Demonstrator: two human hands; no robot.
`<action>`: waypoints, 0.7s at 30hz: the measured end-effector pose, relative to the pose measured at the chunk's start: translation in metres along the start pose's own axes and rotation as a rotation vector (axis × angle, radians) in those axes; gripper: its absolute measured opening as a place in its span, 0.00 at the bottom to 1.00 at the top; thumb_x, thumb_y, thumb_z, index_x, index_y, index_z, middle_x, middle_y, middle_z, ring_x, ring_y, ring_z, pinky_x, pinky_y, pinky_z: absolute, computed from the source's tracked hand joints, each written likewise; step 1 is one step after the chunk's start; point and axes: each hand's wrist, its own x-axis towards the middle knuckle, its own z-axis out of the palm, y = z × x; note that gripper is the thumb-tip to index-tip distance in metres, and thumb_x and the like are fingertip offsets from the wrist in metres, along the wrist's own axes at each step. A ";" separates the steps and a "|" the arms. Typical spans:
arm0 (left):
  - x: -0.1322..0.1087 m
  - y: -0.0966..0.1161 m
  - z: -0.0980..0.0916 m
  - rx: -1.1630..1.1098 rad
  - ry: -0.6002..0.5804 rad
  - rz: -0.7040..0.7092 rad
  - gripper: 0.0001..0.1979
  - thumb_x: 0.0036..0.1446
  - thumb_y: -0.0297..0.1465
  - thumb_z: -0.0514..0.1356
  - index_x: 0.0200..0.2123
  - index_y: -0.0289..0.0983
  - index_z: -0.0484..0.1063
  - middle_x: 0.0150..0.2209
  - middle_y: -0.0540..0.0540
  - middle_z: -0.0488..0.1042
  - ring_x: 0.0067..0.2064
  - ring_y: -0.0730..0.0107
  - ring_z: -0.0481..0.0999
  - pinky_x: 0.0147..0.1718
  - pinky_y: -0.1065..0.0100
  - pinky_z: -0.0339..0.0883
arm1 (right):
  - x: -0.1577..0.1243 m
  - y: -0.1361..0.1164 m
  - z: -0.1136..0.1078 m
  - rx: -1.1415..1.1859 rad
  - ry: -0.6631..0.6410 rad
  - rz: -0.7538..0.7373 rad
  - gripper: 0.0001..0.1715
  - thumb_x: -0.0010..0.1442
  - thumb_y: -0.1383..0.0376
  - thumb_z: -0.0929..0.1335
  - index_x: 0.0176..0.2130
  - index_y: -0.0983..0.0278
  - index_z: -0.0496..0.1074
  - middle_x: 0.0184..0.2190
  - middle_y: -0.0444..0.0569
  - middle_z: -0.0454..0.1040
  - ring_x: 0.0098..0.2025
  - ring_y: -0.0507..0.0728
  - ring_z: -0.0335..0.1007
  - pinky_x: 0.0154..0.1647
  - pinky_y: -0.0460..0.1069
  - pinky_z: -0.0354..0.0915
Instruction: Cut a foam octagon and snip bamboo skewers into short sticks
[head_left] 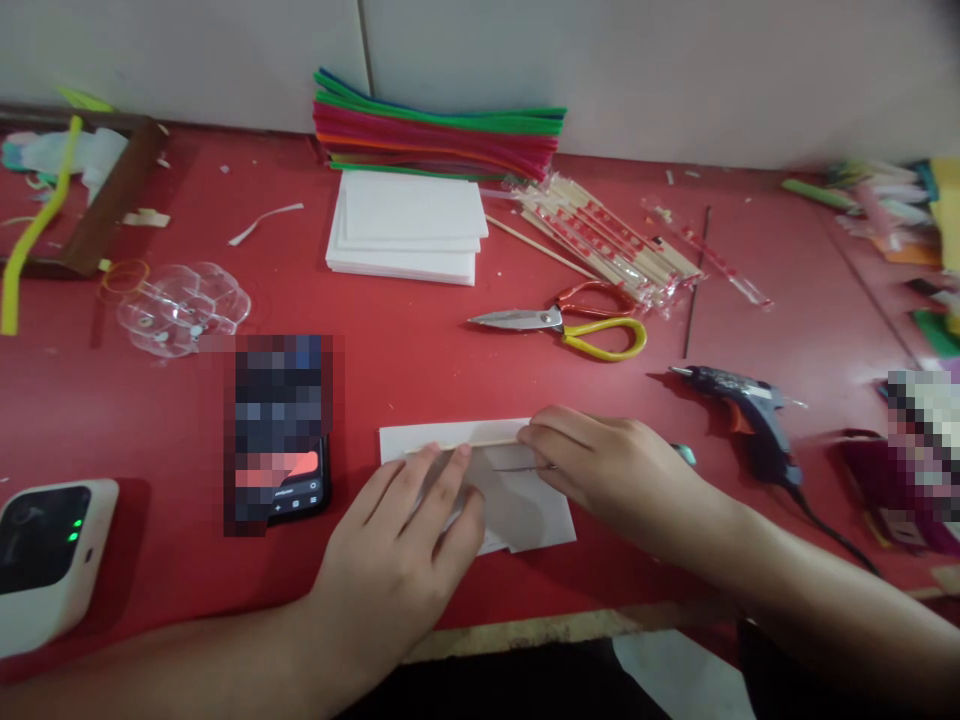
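A thin wooden stick, like a chopstick (495,442), lies across a sheet of white paper (525,510) near the table's front edge. My left hand (409,545) rests over the paper's left part with its fingers spread, the fingertips touching the stick. At the stick's right end, the fingers of my right hand (600,455) are pinched together on it. A thin dark line runs along the paper below the stick; I cannot tell whether it is a drawn mark or an object. My left hand covers part of the sheet.
Scissors (555,320) lie beyond the paper, a glue gun (742,405) to the right, a phone (322,480) to the left. Behind are white sheets (409,215), wrapped chopsticks (611,240) and pipe cleaners (442,125). A white device (97,560) sits far left.
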 end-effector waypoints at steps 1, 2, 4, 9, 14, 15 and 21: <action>0.000 0.000 0.000 0.003 -0.003 0.002 0.07 0.60 0.24 0.63 0.43 0.35 0.77 0.54 0.38 0.78 0.51 0.47 0.80 0.44 0.51 0.75 | 0.000 0.000 0.000 0.002 0.000 0.002 0.12 0.63 0.74 0.62 0.42 0.66 0.72 0.35 0.48 0.73 0.29 0.52 0.66 0.25 0.48 0.57; 0.000 0.000 0.000 0.005 -0.004 0.004 0.07 0.60 0.24 0.63 0.43 0.35 0.77 0.54 0.39 0.78 0.51 0.47 0.80 0.43 0.52 0.75 | 0.000 0.000 -0.001 0.005 0.000 0.003 0.12 0.63 0.74 0.62 0.42 0.66 0.72 0.35 0.48 0.73 0.29 0.52 0.66 0.25 0.48 0.57; 0.000 0.001 0.000 0.009 -0.007 0.008 0.07 0.61 0.25 0.63 0.43 0.35 0.77 0.54 0.39 0.78 0.51 0.47 0.80 0.42 0.53 0.76 | 0.001 -0.001 -0.001 0.008 0.002 0.006 0.13 0.63 0.74 0.61 0.42 0.66 0.72 0.35 0.48 0.73 0.29 0.52 0.66 0.25 0.48 0.57; 0.001 0.002 0.001 0.022 -0.007 0.008 0.07 0.61 0.24 0.63 0.43 0.35 0.77 0.54 0.39 0.78 0.50 0.46 0.80 0.40 0.54 0.76 | 0.001 0.000 -0.002 0.039 -0.005 0.031 0.12 0.63 0.74 0.62 0.41 0.65 0.73 0.35 0.48 0.73 0.29 0.51 0.66 0.26 0.46 0.56; 0.002 0.001 0.000 0.031 0.006 0.013 0.08 0.60 0.24 0.63 0.44 0.33 0.77 0.53 0.37 0.78 0.49 0.45 0.81 0.39 0.53 0.76 | 0.002 0.000 -0.004 0.072 -0.020 0.043 0.12 0.62 0.74 0.63 0.41 0.64 0.73 0.35 0.48 0.73 0.30 0.51 0.66 0.27 0.46 0.55; 0.001 0.001 0.000 0.032 0.005 0.013 0.08 0.60 0.24 0.63 0.44 0.33 0.77 0.53 0.37 0.78 0.49 0.45 0.81 0.38 0.53 0.77 | 0.002 0.000 -0.004 0.073 -0.023 0.043 0.12 0.63 0.74 0.63 0.41 0.64 0.73 0.35 0.48 0.73 0.30 0.51 0.67 0.27 0.46 0.55; 0.001 0.001 0.000 0.027 -0.010 0.019 0.10 0.60 0.23 0.62 0.45 0.33 0.77 0.54 0.36 0.78 0.50 0.45 0.81 0.38 0.54 0.78 | 0.002 0.000 -0.005 0.073 -0.030 0.073 0.11 0.63 0.73 0.63 0.41 0.64 0.74 0.35 0.48 0.73 0.31 0.51 0.67 0.28 0.46 0.55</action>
